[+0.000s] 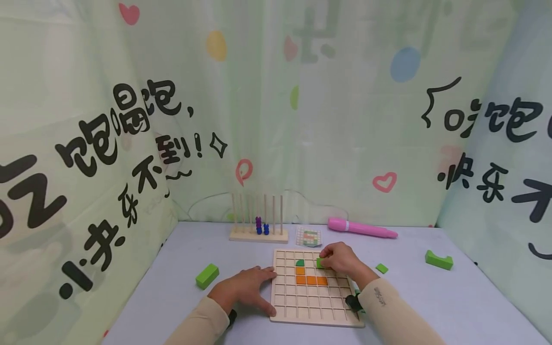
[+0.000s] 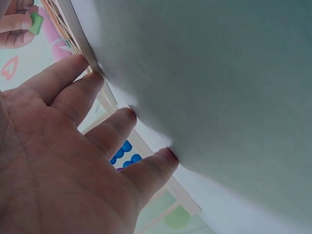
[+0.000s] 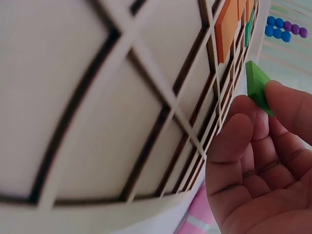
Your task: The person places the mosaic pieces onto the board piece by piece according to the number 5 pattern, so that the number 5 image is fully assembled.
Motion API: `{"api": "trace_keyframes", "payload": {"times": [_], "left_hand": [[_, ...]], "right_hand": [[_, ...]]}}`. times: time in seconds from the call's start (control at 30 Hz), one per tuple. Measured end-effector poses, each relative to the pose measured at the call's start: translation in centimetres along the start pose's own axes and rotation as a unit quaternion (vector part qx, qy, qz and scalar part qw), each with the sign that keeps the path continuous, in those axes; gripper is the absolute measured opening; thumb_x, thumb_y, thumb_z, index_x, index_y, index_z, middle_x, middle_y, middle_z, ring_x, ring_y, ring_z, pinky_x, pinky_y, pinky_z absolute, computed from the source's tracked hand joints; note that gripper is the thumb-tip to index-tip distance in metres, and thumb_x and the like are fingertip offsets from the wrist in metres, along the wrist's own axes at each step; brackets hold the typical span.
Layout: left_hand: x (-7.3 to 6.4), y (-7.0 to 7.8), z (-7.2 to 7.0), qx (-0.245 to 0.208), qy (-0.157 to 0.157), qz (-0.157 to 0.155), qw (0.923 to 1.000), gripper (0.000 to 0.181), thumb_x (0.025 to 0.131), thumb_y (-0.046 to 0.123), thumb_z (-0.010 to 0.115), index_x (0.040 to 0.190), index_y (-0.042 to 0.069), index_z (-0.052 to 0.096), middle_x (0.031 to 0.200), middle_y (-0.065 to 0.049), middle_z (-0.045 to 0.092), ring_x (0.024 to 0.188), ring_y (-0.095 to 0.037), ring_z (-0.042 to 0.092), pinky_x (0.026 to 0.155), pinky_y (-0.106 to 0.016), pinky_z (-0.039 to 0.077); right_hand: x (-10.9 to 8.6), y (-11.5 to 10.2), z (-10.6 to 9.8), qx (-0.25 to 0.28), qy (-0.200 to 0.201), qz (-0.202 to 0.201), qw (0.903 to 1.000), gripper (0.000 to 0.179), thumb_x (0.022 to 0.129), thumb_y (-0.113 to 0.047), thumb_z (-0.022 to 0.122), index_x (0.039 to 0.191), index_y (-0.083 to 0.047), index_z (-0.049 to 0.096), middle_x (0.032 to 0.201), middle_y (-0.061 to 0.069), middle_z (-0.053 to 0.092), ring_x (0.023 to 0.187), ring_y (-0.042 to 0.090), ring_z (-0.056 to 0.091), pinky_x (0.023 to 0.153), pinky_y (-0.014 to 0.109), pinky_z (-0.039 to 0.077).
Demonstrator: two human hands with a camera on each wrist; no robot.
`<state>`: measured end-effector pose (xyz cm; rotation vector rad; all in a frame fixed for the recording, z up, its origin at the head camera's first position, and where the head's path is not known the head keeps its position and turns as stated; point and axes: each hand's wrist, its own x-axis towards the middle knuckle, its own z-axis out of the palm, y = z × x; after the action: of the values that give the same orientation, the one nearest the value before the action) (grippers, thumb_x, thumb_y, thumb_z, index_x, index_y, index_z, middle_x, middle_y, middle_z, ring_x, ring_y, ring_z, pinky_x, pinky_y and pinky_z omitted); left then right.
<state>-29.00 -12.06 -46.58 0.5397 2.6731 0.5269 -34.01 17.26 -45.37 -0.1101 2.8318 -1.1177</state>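
A wooden grid board (image 1: 291, 301) lies in the middle of the table. Orange square tiles (image 1: 311, 281) form an L shape in its cells, with a dark green rounded tile (image 1: 300, 263) just above them. My right hand (image 1: 342, 259) pinches a light green tile (image 3: 256, 87) between thumb and fingers over the board's upper right part. In the right wrist view the tile is tilted and apart from the grid. My left hand (image 1: 247, 287) is spread at the board's left edge, its extended fingertips (image 2: 168, 155) touching near the rim. No object shows in that hand.
Behind the board stand a peg rack (image 1: 258, 235) with blue and purple beads and a small grid pattern card (image 1: 308, 237). A pink pen-shaped object (image 1: 362, 227) lies back right. Green pieces are a block (image 1: 207, 276) left, a flat tile (image 1: 381, 268) and an arch block (image 1: 439, 260) right.
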Motion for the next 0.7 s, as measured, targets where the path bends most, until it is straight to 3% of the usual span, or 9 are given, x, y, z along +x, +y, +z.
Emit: {"api": "trace_keyframes", "payload": {"times": [0.3,0.7], "left_hand": [[0.0,0.1,-0.2,0.001,0.0,-0.008,1.0,0.097,0.07,0.055,0.093,0.153,0.027,0.052,0.164,0.012,0.042,0.155,-0.033,0.034,0.123,-0.057,0.033],[-0.1,0.5,0.0,0.004,-0.002,-0.013,0.9999,0.098,0.069,0.055,0.093,0.154,0.028,0.051,0.165,0.012,0.041,0.155,-0.032,0.034,0.123,-0.056,0.033]], "right_hand": [[0.9,-2.0,1.4,-0.023,-0.021,-0.023,0.9993,0.004,0.09,-0.006,0.076,0.09,-0.006,0.072,0.084,0.004,0.063,0.078,0.018,0.056,0.066,0.027,0.047],[1.9,-2.1,2.4,-0.057,-0.021,0.013,0.9981,0.002,0.092,-0.007,0.074,0.091,-0.005,0.074,0.088,0.005,0.065,0.086,0.022,0.057,0.072,0.03,0.05]]}}
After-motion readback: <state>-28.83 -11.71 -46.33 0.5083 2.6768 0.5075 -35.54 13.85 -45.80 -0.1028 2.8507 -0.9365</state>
